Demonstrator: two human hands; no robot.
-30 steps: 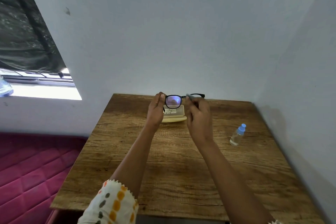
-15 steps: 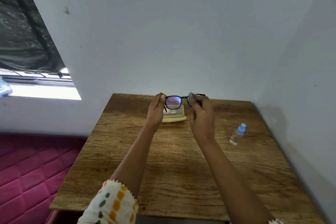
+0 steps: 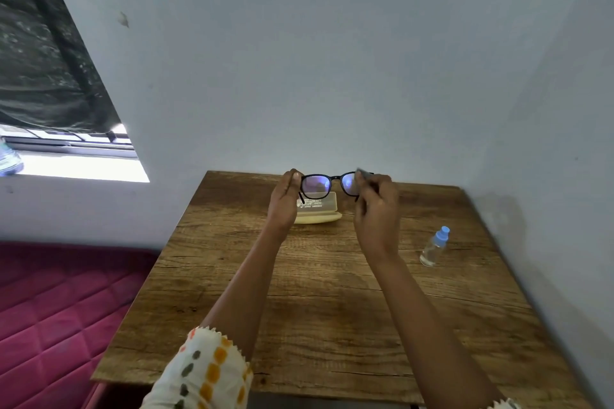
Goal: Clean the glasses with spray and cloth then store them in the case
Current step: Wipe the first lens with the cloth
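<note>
I hold black-framed glasses (image 3: 319, 183) up above the far end of the wooden table (image 3: 332, 292). My left hand (image 3: 285, 199) pinches the frame's left edge. My right hand (image 3: 375, 209) grips a small grey cloth (image 3: 362, 173) against the right lens, which is partly covered by my fingers. Behind the glasses, an open pale-yellow case (image 3: 318, 212) lies on the table. A small clear spray bottle (image 3: 434, 246) with a blue cap stands at the table's right side, away from both hands.
Grey walls close in behind and to the right of the table. A magenta quilted mattress (image 3: 56, 309) lies to the left, below a window ledge (image 3: 73, 169).
My right hand with the cloth has shifted slightly to the right along the right lens, so more of that lens shows. The left hand has kept its hold.
</note>
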